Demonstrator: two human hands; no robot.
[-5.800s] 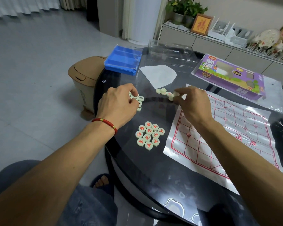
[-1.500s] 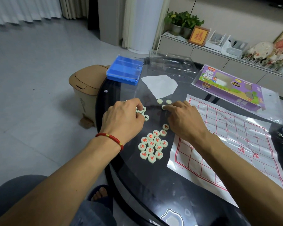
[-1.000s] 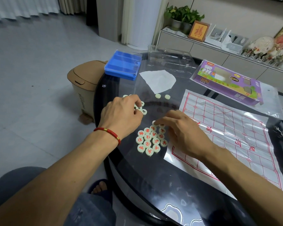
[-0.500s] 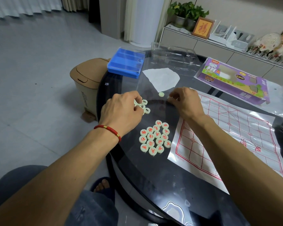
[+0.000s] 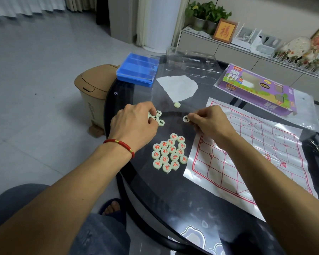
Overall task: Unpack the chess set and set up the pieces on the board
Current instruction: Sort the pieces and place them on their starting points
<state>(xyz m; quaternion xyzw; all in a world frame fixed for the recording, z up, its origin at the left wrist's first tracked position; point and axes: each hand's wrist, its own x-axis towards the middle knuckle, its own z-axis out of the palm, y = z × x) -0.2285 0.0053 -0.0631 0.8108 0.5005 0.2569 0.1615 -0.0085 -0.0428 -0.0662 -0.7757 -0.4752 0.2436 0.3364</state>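
Several round cream pieces with red characters (image 5: 169,152) lie bunched face up on the dark glass table (image 5: 173,199). My left hand (image 5: 134,124) rests over a small cluster of black-character pieces (image 5: 159,118), fingers touching them. Between the fingertips of my right hand (image 5: 208,120) is one black-character piece (image 5: 186,118), held face up. One blank-side piece (image 5: 177,104) lies alone beyond my hands. The white board sheet with red lines (image 5: 247,153) is spread flat at the right, bare of pieces.
A blue lidded case (image 5: 137,69) sits at the table's far left edge, a clear plastic tray (image 5: 191,59) and a white paper (image 5: 179,87) behind my hands. The purple game box (image 5: 256,87) lies on a plastic bag. A tan bin (image 5: 92,89) stands on the floor.
My right hand dropped a piece by the red bunch, went back to the far loose pieces and picked one up, turning it face up. One loose piece is left there. My left hand stayed.
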